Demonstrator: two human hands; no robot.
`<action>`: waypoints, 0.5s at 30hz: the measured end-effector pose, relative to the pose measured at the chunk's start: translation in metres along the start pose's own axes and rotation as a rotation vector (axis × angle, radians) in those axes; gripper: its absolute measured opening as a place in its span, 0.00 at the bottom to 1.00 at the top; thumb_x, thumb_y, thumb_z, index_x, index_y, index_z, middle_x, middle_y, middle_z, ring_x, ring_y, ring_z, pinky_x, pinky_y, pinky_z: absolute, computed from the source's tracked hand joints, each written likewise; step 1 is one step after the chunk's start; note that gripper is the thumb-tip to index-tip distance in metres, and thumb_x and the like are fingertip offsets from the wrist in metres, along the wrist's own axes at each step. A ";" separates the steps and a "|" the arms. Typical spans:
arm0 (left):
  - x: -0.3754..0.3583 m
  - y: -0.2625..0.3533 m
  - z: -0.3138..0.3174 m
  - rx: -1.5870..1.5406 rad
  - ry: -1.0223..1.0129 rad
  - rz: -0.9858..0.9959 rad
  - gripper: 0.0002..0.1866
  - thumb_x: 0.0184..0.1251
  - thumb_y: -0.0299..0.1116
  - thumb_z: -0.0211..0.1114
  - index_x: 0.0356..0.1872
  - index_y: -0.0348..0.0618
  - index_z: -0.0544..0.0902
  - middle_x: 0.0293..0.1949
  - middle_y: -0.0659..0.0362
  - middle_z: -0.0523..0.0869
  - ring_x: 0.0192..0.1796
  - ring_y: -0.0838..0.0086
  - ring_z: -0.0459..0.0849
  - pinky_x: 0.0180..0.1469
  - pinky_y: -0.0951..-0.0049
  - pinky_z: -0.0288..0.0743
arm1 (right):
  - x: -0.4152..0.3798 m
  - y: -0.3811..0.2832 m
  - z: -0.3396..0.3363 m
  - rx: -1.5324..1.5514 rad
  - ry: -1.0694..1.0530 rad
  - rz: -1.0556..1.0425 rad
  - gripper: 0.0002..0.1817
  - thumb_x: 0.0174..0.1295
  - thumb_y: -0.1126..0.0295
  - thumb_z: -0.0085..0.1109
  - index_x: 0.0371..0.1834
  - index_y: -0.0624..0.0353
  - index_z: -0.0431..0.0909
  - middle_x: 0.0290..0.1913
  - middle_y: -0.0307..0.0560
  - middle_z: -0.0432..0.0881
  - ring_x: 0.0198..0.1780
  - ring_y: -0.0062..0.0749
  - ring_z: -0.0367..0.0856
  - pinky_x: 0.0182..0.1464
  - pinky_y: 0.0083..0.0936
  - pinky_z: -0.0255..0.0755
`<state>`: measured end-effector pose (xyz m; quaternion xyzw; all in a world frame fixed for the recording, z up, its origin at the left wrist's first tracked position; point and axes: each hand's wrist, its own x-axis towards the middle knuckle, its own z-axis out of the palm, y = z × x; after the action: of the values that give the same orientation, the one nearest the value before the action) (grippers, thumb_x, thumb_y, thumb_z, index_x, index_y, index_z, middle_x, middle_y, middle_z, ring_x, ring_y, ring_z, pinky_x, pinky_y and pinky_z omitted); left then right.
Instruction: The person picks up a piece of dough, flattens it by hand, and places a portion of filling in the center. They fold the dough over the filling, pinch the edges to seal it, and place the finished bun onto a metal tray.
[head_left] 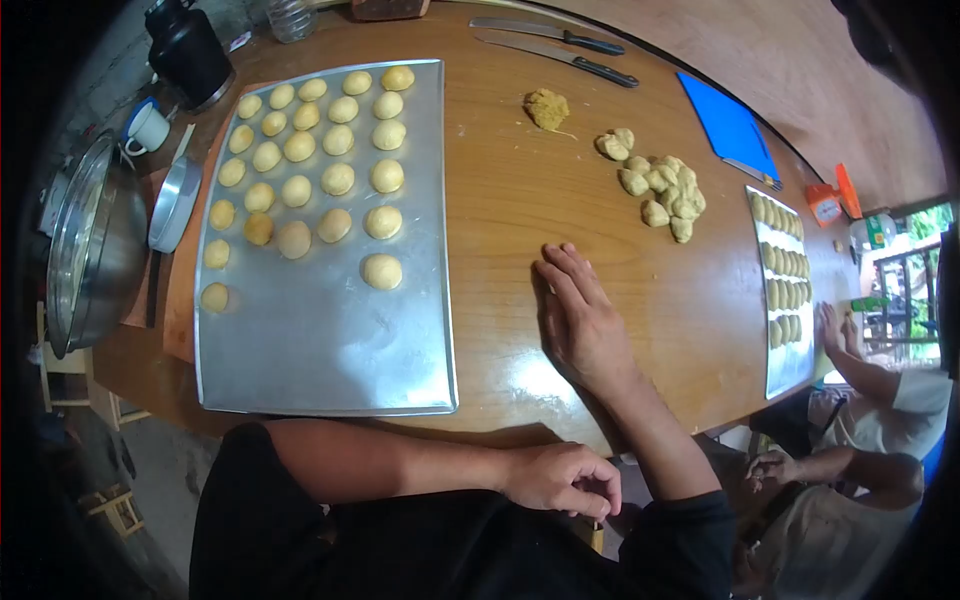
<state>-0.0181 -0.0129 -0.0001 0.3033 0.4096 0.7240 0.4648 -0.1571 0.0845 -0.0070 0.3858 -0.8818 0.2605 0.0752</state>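
Observation:
My right hand (585, 325) lies palm down on the wooden table with its fingers stretched forward. Whatever may be under its palm is hidden. Near the table's front edge, my left hand (560, 480) has its fingers loosely curled, and nothing shows in them. Beyond my right hand is a heap of dough pieces (665, 185), with a crumbly yellow-brown mound (547, 109) farther back. On the left lies a metal baking tray (325, 350) carrying rows of round dough balls (296, 190); its front part is bare metal.
Two knives (585, 65) and a blue cutting board (730, 125) lie at the back. On the right, another tray (790, 360) holds oblong dough pieces, beside a co-worker's hand (838, 330). A large metal bowl (105, 260), a pan (175, 205) and a mug (147, 128) stand left.

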 end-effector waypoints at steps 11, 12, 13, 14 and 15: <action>0.004 0.004 0.003 -0.067 -0.007 -0.041 0.14 0.82 0.39 0.69 0.56 0.41 0.88 0.43 0.63 0.90 0.39 0.85 0.82 0.43 0.78 0.78 | -0.018 -0.010 -0.006 0.042 0.155 0.032 0.15 0.73 0.76 0.60 0.61 0.65 0.81 0.63 0.63 0.86 0.69 0.62 0.82 0.75 0.48 0.77; 0.004 0.006 0.003 -0.044 -0.004 -0.060 0.14 0.82 0.40 0.68 0.57 0.41 0.88 0.44 0.63 0.90 0.39 0.84 0.82 0.44 0.78 0.78 | -0.022 -0.010 -0.010 0.060 0.133 0.053 0.15 0.73 0.75 0.61 0.61 0.65 0.81 0.63 0.63 0.86 0.69 0.62 0.83 0.75 0.48 0.77; 0.003 0.007 0.004 -0.022 0.006 -0.081 0.15 0.82 0.40 0.68 0.57 0.41 0.88 0.44 0.63 0.90 0.40 0.84 0.83 0.44 0.78 0.78 | -0.018 -0.006 -0.011 0.053 0.134 0.060 0.15 0.73 0.75 0.61 0.61 0.65 0.81 0.63 0.63 0.86 0.69 0.62 0.83 0.75 0.48 0.77; 0.003 0.004 0.004 -0.066 0.005 -0.050 0.15 0.83 0.41 0.67 0.58 0.41 0.88 0.45 0.62 0.91 0.40 0.83 0.83 0.46 0.78 0.79 | -0.007 0.002 -0.012 0.047 0.162 0.146 0.15 0.74 0.75 0.61 0.60 0.65 0.81 0.63 0.63 0.86 0.68 0.62 0.83 0.75 0.49 0.77; 0.003 0.003 0.005 -0.067 0.006 -0.054 0.15 0.83 0.41 0.67 0.58 0.41 0.88 0.45 0.62 0.91 0.40 0.83 0.83 0.46 0.78 0.79 | 0.004 0.007 -0.011 0.045 0.189 0.227 0.14 0.74 0.74 0.62 0.60 0.65 0.82 0.64 0.63 0.86 0.67 0.63 0.84 0.75 0.50 0.78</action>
<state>-0.0160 -0.0094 0.0049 0.2740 0.3946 0.7254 0.4930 -0.1654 0.0913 0.0006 0.2587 -0.9027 0.3223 0.1194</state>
